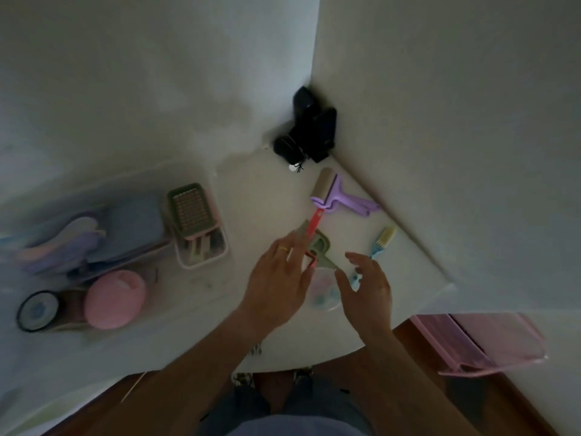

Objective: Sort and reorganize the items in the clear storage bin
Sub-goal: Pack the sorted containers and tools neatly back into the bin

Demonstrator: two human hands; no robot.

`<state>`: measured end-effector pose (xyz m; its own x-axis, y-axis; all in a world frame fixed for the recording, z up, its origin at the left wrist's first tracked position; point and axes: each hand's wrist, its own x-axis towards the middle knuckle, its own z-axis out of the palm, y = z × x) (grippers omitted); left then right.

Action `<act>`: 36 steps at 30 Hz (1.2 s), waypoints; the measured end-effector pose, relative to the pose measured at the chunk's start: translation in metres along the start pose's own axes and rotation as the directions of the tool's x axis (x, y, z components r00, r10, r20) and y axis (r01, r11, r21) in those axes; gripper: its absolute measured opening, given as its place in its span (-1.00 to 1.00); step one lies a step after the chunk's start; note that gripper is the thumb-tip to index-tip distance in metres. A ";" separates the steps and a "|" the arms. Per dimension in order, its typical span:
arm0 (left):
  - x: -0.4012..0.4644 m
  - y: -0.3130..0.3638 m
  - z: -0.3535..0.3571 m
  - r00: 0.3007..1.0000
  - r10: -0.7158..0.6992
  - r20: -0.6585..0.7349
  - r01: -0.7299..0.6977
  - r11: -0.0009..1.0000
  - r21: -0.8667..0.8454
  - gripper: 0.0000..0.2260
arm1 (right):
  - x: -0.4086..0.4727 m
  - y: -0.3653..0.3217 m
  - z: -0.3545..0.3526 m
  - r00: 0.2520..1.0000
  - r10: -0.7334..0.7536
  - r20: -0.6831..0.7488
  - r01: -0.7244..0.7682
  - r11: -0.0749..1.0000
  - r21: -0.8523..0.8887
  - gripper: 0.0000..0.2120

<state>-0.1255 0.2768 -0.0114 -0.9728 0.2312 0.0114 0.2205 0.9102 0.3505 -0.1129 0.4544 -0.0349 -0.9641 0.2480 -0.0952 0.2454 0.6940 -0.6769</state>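
The clear storage bin point(191, 280) lies blurred at the left of the white table. In it are a green grater point(191, 212) in a small pink-rimmed basket point(204, 261), a pink round case point(114, 298), a black-rimmed roll point(36, 311) and blue and purple flat items point(94, 237). My left hand point(276, 278) reaches with straight fingers onto a red-handled tool point(315, 220) and a green tool point(320, 247). My right hand point(367, 284) hovers beside it with spread fingers, holding nothing. A clear pouch of pastel bits point(323, 292) sits between my hands.
A purple lint roller point(330, 191) and a blue-handled brush point(382, 243) lie near the right wall. Black devices point(311, 133) fill the corner. A pink translucent tray point(481, 344) sits off the table's edge at the lower right.
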 end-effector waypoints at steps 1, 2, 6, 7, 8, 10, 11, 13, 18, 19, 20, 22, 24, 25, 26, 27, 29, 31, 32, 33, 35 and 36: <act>-0.002 0.005 0.013 0.996 -0.066 0.060 0.068 0.997 -0.042 -0.46 | 0.003 0.015 0.001 0.999 0.029 0.037 -0.030 1.000 0.007 -0.69; -0.002 0.008 0.024 0.980 -0.149 0.131 0.161 0.983 -0.089 -0.45 | 0.009 0.027 0.003 0.996 0.044 0.072 -0.045 0.999 0.016 -0.70; 0.008 0.009 0.052 0.840 -0.429 0.331 0.502 0.846 -0.179 -0.43 | 0.052 0.050 0.008 0.965 0.105 0.241 -0.110 0.994 0.008 -0.77; 0.009 0.008 0.058 0.804 -0.467 0.368 0.558 0.807 -0.194 -0.42 | 0.063 0.052 0.010 0.944 0.130 0.302 -0.129 0.991 -0.024 -0.75; 0.008 0.009 0.064 0.772 -0.490 0.404 0.601 0.770 -0.214 -0.41 | 0.072 0.054 0.013 0.921 0.152 0.358 -0.136 0.988 -0.070 -0.73; 0.006 0.012 0.077 0.706 -0.523 0.478 0.684 0.678 -0.268 -0.40 | 0.082 0.055 0.018 0.883 0.171 0.436 -0.123 0.983 -0.137 -0.67; 0.005 0.014 0.083 0.666 -0.543 0.510 0.733 0.605 -0.313 -0.40 | 0.082 0.055 0.022 0.869 0.173 0.464 -0.114 0.982 -0.152 -0.65; 0.006 0.020 0.092 0.593 -0.579 0.560 0.804 0.461 -0.374 -0.42 | 0.079 0.055 0.030 0.843 0.160 0.513 -0.076 0.981 -0.180 -0.63; 0.012 0.018 0.103 0.594 -0.646 0.479 0.804 0.460 -0.376 -0.56 | 0.080 0.061 0.042 0.845 0.157 0.512 -0.072 0.980 -0.183 -0.51; 0.013 0.016 0.104 0.599 -0.656 0.459 0.800 0.466 -0.378 -0.60 | 0.082 0.061 0.043 0.843 0.164 0.513 -0.083 0.981 -0.177 -0.49; 0.013 0.014 0.105 0.608 -0.662 0.438 0.793 0.476 -0.381 -0.64 | 0.084 0.062 0.044 0.836 0.168 0.522 -0.089 0.981 -0.173 -0.48; 0.015 0.011 0.104 0.616 -0.666 0.419 0.785 0.480 -0.391 -0.69 | 0.087 0.064 0.046 0.814 0.189 0.549 -0.110 0.979 -0.174 -0.42; 0.016 0.010 0.104 0.613 -0.655 0.442 0.787 0.465 -0.404 -0.68 | 0.089 0.066 0.047 0.794 0.228 0.563 -0.163 0.973 -0.164 -0.37; 0.016 0.009 0.105 0.612 -0.637 0.469 0.790 0.456 -0.411 -0.64 | 0.089 0.066 0.048 0.791 0.243 0.561 -0.200 0.970 -0.139 -0.38; 0.015 0.009 0.107 0.614 -0.613 0.498 0.789 0.453 -0.415 -0.58 | 0.089 0.065 0.048 0.795 0.249 0.554 -0.226 0.968 -0.111 -0.41; 0.014 0.009 0.109 0.619 -0.590 0.519 0.786 0.458 -0.415 -0.51 | 0.088 0.065 0.049 0.801 0.253 0.543 -0.244 0.966 -0.089 -0.44; 0.012 0.011 0.112 0.628 -0.571 0.528 0.778 0.478 -0.409 -0.44 | 0.084 0.064 0.048 0.811 0.264 0.522 -0.274 0.960 -0.060 -0.50; 0.011 0.011 0.113 0.632 -0.591 0.502 0.775 0.467 -0.426 -0.44 | 0.080 0.064 0.049 0.811 0.286 0.511 -0.321 0.947 -0.021 -0.53; 0.010 0.012 0.112 0.635 -0.602 0.484 0.771 0.456 -0.445 -0.45 | 0.078 0.064 0.049 0.808 0.299 0.507 -0.353 0.936 0.011 -0.53; 0.010 0.013 0.111 0.638 -0.608 0.472 0.766 0.443 -0.465 -0.46 | 0.077 0.065 0.049 0.805 0.315 0.503 -0.392 0.918 0.053 -0.52; 0.009 0.016 0.108 0.647 -0.609 0.459 0.754 0.424 -0.502 -0.49 | 0.073 0.066 0.047 0.790 0.369 0.490 -0.487 0.863 0.135 -0.45; 0.007 0.018 0.105 0.654 -0.607 0.451 0.747 0.425 -0.511 -0.50 | 0.071 0.066 0.044 0.782 0.407 0.472 -0.533 0.829 0.167 -0.38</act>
<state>-0.1215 0.3305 -0.1032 -0.7382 -0.2460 -0.6281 -0.6692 0.3844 0.6360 -0.1697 0.4879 -0.1182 -0.7020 0.1578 -0.6945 0.7003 0.3304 -0.6328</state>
